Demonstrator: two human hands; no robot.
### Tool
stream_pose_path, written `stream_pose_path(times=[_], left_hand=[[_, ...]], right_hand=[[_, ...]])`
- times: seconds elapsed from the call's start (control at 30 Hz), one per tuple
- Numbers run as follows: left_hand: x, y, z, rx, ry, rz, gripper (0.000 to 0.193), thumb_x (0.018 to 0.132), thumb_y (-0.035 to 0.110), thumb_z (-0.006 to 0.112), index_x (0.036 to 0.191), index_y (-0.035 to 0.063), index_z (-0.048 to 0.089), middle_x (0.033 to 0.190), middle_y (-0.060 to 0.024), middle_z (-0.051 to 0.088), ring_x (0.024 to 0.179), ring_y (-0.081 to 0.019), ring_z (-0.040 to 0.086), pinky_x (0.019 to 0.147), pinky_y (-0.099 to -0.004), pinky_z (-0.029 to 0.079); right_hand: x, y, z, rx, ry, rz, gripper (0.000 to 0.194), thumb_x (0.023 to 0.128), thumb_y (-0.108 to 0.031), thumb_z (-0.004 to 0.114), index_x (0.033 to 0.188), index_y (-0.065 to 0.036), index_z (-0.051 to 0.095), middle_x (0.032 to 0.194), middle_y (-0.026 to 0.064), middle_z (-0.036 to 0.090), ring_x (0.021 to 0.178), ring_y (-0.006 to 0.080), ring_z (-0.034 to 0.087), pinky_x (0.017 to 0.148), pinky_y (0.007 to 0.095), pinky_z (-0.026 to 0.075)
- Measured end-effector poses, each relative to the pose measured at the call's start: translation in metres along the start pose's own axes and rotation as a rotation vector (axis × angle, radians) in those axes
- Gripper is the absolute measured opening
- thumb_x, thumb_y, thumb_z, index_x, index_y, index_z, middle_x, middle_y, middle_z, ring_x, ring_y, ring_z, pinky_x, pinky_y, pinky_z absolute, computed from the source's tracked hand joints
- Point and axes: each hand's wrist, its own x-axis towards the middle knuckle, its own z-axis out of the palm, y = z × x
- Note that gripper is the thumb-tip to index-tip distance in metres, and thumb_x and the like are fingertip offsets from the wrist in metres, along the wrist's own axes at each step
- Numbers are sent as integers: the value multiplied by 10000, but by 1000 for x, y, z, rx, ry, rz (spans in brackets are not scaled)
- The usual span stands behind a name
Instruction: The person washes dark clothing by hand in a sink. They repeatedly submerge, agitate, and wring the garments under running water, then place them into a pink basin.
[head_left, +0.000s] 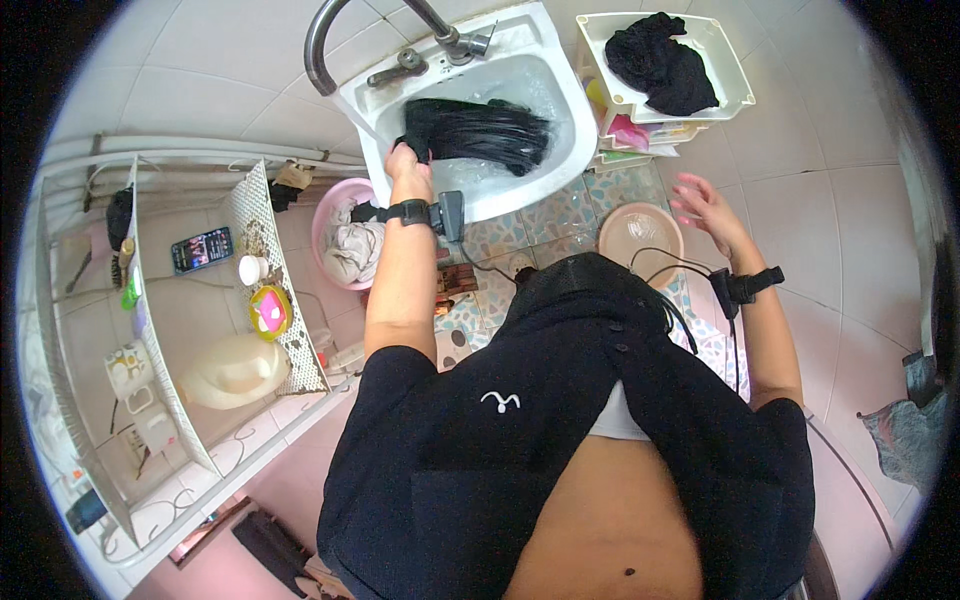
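Note:
My left hand (410, 163) grips one end of a wet black garment (480, 133) at the near left rim of a white washbasin (583, 142). The rest of the garment is spread across the basin in water. From the curved metal faucet (321, 56), a stream of water falls onto the cloth beside my left hand. My right hand (709, 208) hangs to the right of the basin with its fingers apart and nothing in it. Below it stands a pale round tub (643, 235) on the tiled floor.
A second black garment (660, 64) lies on a cream plastic rack (739, 82) right of the basin. Left of the basin, a pink tub (324, 251) holds white and black cloth. Farther left, a wire shelf (281, 300) carries a phone (202, 250) and a yellow soap dish (259, 316).

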Motion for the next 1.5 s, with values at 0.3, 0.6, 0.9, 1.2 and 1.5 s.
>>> stream_pose_path(times=[0.3,0.6,0.9,1.2,1.5], left_hand=[[-25,-48,33,291,-362,-134,334,869,60,406,1165,86,559,941,-92,613,741,-257,574,568,-350,490],[-86,-121,95,228,-377,-412,275,846,32,470,1084,93,594,891,-91,602,745,-243,571,556,-363,496],[-145,-27,85,320,-713,-401,344,886,347,489,1168,160,554,1029,-11,617,777,-129,594,554,-277,466],[-130,-33,6,394,-517,-347,411,794,222,688,1134,55,529,977,-54,607,815,-168,602,708,-279,503],[-23,-116,4,945,115,501,231,746,58,579,970,16,618,857,-106,640,800,-252,595,749,-369,477]], right_hand=[[13,-13,30,-7,-76,-1,474,894,-317,560,1300,-126,408,1253,76,491,1048,156,545,839,290,485],[31,-13,59,84,-134,2,534,883,-338,574,1326,-127,361,1266,80,449,1054,196,541,811,316,506],[46,-79,152,586,-451,-24,504,932,-341,477,1371,-139,336,1261,59,474,1083,200,521,910,391,449],[60,-50,190,-446,-597,-545,350,850,-179,578,1185,-78,560,1165,90,561,1060,209,533,926,315,403],[48,-45,119,-146,-361,-107,380,913,-284,531,1265,-146,492,1146,23,556,1013,116,549,852,256,441]])
